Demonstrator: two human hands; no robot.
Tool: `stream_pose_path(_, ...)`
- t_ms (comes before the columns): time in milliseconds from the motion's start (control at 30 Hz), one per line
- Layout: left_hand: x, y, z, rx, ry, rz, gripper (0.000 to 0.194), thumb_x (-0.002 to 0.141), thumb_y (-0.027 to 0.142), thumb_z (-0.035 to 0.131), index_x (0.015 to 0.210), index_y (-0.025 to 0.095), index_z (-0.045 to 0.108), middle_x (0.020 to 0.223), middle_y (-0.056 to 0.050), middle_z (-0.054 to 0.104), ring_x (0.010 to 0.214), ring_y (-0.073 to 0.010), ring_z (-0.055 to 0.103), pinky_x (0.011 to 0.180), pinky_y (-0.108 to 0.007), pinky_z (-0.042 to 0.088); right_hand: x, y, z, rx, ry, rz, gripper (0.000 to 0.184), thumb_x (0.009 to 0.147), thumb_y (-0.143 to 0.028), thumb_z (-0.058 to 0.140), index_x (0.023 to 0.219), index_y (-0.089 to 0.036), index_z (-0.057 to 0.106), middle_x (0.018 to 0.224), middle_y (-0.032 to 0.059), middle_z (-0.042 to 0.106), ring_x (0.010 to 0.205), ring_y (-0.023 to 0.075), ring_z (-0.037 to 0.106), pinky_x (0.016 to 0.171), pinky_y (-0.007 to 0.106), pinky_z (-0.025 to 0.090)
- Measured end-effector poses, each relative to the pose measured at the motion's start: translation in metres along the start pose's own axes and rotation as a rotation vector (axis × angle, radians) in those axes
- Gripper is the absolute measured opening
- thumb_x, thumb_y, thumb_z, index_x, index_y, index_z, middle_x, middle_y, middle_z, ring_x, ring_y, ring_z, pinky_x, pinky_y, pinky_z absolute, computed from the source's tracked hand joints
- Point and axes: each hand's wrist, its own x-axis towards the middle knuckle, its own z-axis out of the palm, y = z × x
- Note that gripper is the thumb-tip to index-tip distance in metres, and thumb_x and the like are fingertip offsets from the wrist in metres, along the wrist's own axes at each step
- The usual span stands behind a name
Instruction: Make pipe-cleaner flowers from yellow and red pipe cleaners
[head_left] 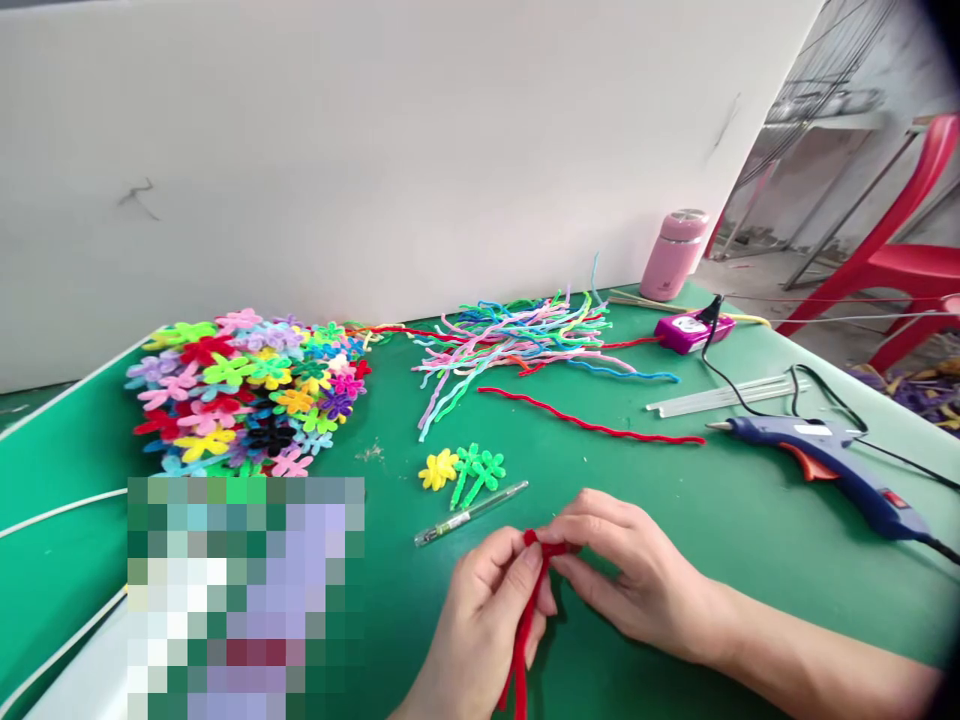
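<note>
A red pipe cleaner (523, 640) is bent at its top, and its two long ends hang down toward the table's near edge. Thumb and fingers of my left hand (495, 600) pinch it just below the bend. My right hand (637, 570) grips the bent part from the right, its fingertips close to the left thumb. Beyond my hands lie a clear pen (471, 513), a yellow pipe-cleaner flower (437, 469) and two green pipe-cleaner pieces (477, 474). Another red pipe cleaner (592, 415) stretches across the green table (390, 400).
Pipe-cleaner flowers (247, 390) are heaped at left, loose pipe cleaners (517, 340) at back centre. A blue glue gun (832, 470) with its cord, glue sticks (727, 395), a purple box (694, 332) and a pink bottle (675, 255) occupy the right. A blurred patch hides the lower left.
</note>
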Motion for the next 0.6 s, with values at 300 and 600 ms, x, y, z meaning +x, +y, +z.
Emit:
stream_pose_path(300, 0.000, 0.000, -0.001, -0.028, -0.023, -0.011, 0.030, 0.082, 0.036, 0.051, 0.060, 0.016, 0.045, 0.050, 0.005, 0.044, 0.036, -0.0038, 0.032, 0.036, -0.019, 0.019, 0.000, 0.002, -0.007, -0.228, -0.071, -0.132, 0.017, 0.088, -0.017, 0.044, 0.099, -0.020, 0.056, 0.080, 0.0052, 0.063, 0.067, 0.0148, 0.055, 0.060, 0.028, 0.042)
stream_pose_path(600, -0.001, 0.002, 0.001, -0.073, -0.066, -0.063, 0.027, 0.083, 0.034, 0.050, 0.063, 0.017, 0.044, 0.051, 0.005, 0.046, 0.037, -0.0034, 0.029, 0.037, -0.020, 0.015, 0.002, 0.001, -0.010, -0.290, -0.210, -0.138, 0.016, 0.092, -0.017, 0.034, 0.090, -0.018, 0.050, 0.088, 0.0058, 0.063, 0.069, 0.0145, 0.054, 0.062, 0.028, 0.040)
